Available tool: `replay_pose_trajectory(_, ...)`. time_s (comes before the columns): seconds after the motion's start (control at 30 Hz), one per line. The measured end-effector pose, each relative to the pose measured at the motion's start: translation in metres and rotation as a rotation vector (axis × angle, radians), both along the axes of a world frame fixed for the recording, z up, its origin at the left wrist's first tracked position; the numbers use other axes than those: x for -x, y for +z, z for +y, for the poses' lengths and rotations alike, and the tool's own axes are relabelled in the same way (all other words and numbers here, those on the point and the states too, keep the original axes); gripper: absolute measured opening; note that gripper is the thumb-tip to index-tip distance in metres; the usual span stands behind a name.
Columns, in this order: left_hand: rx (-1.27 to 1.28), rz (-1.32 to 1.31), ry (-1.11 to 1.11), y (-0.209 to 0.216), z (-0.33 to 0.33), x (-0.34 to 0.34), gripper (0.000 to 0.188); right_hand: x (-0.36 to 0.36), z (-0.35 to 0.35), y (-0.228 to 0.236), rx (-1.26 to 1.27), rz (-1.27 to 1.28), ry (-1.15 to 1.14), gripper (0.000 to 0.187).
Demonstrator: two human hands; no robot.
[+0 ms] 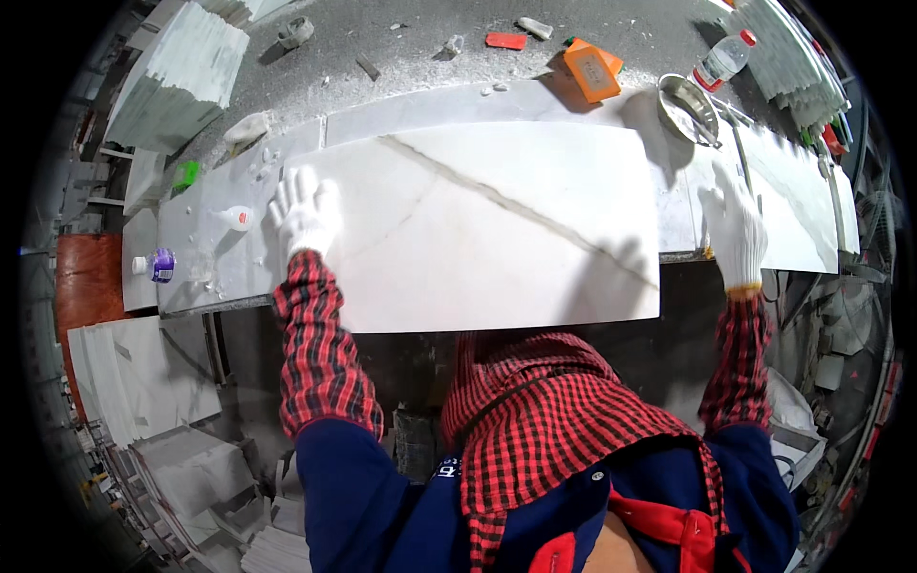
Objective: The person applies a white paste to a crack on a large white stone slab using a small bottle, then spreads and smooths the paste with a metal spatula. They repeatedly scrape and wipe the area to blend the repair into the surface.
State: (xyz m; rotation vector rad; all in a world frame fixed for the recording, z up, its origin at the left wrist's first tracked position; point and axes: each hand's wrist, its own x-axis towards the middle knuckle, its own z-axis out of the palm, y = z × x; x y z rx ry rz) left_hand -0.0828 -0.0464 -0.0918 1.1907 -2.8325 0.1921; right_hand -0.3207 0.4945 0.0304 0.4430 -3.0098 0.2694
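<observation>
A large white marble-look slab (497, 239) with a grey-brown vein lies across the bench, its near edge overhanging toward my body. My left hand (306, 210), in a white knit glove, rests flat on the slab's left end with its fingers spread. To the right of the slab, my right hand (737, 234), gloved the same way, is over the bench beside another white veined slab (788, 205). Its fingers point away from me, stretched out, and I see nothing held in them. A metal bowl (686, 113) with a handled tool in it stands just beyond that hand.
Behind the slab lie an orange box (592, 73) and a red piece (506, 40). A clear bottle with a red cap (723, 61) stands by the bowl. At left are a small white bottle (235, 219), a purple-labelled bottle (156, 265) and stacked slabs (181, 76).
</observation>
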Motion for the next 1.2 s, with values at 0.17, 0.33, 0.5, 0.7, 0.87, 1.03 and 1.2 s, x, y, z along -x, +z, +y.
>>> replay_pose_trajectory(0.17,0.111,0.11,-0.066,-0.011,-0.022,-0.102,0.059,-0.073,0.03,-0.065,0.1,0.017,0.007,0.047)
replay_pose_trajectory(0.33,0.042,0.168,-0.01,-0.003,0.019,-0.186,0.055,-0.116,0.028,-0.089,0.137,-0.063,-0.133,0.049)
replay_pose_trajectory(0.5,-0.265,0.431,0.214,-0.005,0.059,-0.221,0.054,-0.133,0.03,-0.131,0.518,-0.123,-0.21,0.053)
replay_pose_trajectory(0.7,-0.953,0.83,0.564,0.002,0.036,-0.216,0.076,-0.147,0.012,-0.143,1.153,-0.559,-0.685,0.066)
replay_pose_trajectory(0.87,-1.218,0.863,0.539,0.001,0.027,-0.189,0.078,-0.149,0.004,-0.152,1.423,-0.504,-0.774,0.067)
replay_pose_trajectory(1.03,-0.996,0.733,0.542,0.015,0.046,-0.18,0.08,-0.163,0.034,-0.185,1.537,-0.628,-0.934,0.065)
replay_pose_trajectory(1.2,-1.017,0.82,0.519,0.019,0.056,-0.174,0.081,-0.199,0.028,-0.18,1.575,-0.82,-0.926,0.065)
